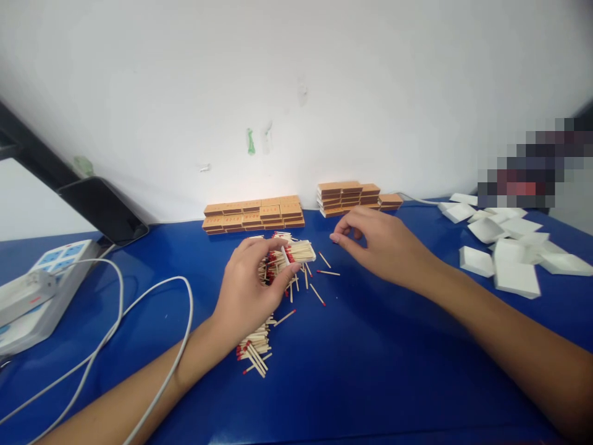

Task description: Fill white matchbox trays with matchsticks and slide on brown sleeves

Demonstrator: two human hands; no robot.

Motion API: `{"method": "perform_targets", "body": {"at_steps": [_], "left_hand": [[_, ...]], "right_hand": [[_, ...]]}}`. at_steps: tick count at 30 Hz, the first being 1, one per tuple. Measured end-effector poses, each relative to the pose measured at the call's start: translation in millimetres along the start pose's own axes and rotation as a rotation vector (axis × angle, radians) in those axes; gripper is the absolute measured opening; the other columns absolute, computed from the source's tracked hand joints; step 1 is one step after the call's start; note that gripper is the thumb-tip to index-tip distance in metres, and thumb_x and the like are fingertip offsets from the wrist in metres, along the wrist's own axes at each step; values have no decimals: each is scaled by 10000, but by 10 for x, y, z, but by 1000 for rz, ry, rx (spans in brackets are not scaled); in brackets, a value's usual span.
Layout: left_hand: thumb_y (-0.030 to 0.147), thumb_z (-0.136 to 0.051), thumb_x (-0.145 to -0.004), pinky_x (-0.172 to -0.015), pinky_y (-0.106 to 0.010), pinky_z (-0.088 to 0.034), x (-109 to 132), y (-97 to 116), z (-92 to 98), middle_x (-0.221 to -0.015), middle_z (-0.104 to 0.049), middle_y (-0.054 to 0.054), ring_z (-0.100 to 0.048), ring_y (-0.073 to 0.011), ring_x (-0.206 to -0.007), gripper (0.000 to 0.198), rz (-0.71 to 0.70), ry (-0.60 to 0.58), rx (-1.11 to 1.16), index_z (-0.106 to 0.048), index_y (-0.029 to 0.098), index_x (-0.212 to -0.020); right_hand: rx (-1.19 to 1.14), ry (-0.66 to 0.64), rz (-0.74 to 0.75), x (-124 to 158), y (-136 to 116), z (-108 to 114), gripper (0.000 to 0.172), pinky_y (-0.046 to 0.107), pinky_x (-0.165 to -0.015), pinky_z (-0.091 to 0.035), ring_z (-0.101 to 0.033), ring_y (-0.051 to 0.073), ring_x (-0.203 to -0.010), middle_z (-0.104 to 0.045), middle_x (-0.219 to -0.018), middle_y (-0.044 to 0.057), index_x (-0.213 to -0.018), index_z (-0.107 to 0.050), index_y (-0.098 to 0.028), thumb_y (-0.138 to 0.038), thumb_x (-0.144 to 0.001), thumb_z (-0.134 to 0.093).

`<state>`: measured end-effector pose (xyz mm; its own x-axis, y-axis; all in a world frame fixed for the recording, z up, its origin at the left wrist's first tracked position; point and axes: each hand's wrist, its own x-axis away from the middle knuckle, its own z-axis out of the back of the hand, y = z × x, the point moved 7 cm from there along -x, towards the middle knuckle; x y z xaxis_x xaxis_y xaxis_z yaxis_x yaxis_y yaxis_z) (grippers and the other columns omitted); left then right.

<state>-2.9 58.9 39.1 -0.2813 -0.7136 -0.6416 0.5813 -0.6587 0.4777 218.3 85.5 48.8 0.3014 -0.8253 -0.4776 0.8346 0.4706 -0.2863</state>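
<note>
My left hand (252, 278) is closed on a small white matchbox tray (314, 252), gripping it by its left end between thumb and fingers. Red-tipped matches (300, 251) fill the tray. Under and around that hand lies a heap of loose matches (257, 340) with red heads, partly hidden by the hand. My right hand (375, 244) is above the table to the right of the tray, apart from it. Its thumb and forefinger are pinched together; a tiny dark spot shows at the tips, and I cannot make out whether anything is held.
Stacked orange-brown matchboxes (252, 216) line the wall, with another stack (347, 198) farther right. White empty trays (516, 278) are piled at the right. On the left are a power strip (69, 290), a phone (104, 210) and looping white cables (189, 303), one crossing my left forearm.
</note>
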Motion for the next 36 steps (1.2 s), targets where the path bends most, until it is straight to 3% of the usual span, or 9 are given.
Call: {"method": "perform_targets", "body": {"at_steps": [6,11,16,21,28,36], "left_hand": [[344,-795,-920,-954,-476,-574,0,25,0,-1125,-769,-74,-707,-271,-1070,284,-36,-7,-33,-710,225,-1163],[325,-798,-917,-955,-479,-573,0,32,-1,-1123,-767,-75,-701,-273,-1080,283,-46,-9,-32,-708,222,-1165],[333,-801,-914,-914,-482,-581,1,42,-19,-1107,-765,-87,-703,-282,-1052,283,-63,-30,-34,-707,225,-1158],[333,-797,-918,-925,-486,-577,-1,43,-17,-1109,-761,-92,-703,-283,-1058,281,-54,-34,-26,-707,223,-1160],[361,-778,-934,-896,-481,-578,9,49,-24,-1068,-760,-91,-704,-277,-1017,278,-75,-36,-41,-708,217,-1162],[349,-790,-924,-911,-481,-577,5,54,-20,-1099,-767,-92,-703,-282,-1040,284,-74,-34,-37,-708,215,-1160]], "right_hand": [[105,-253,-120,58,148,-305,278,354,-697,-445,-640,224,-814,-693,-958,68,-903,-685,-217,-484,-962,-637],[70,-315,-166,133,127,-487,192,352,-713,-460,-649,216,-819,-695,-962,66,-903,-668,-214,-388,-973,-624],[149,-355,-235,124,246,-456,158,366,-675,-450,-654,237,-803,-700,-928,74,-823,-639,-218,-281,-955,-580],[286,-301,-306,113,347,-348,129,383,-668,-453,-680,283,-872,-703,-1031,101,-974,-627,-204,-328,-973,-593],[284,-364,-260,128,388,-425,214,381,-712,-469,-678,260,-843,-699,-1020,122,-914,-619,-191,-313,-1044,-499],[234,-362,-231,120,370,-466,200,358,-730,-457,-682,253,-877,-700,-1032,112,-939,-625,-190,-291,-1058,-501]]}}
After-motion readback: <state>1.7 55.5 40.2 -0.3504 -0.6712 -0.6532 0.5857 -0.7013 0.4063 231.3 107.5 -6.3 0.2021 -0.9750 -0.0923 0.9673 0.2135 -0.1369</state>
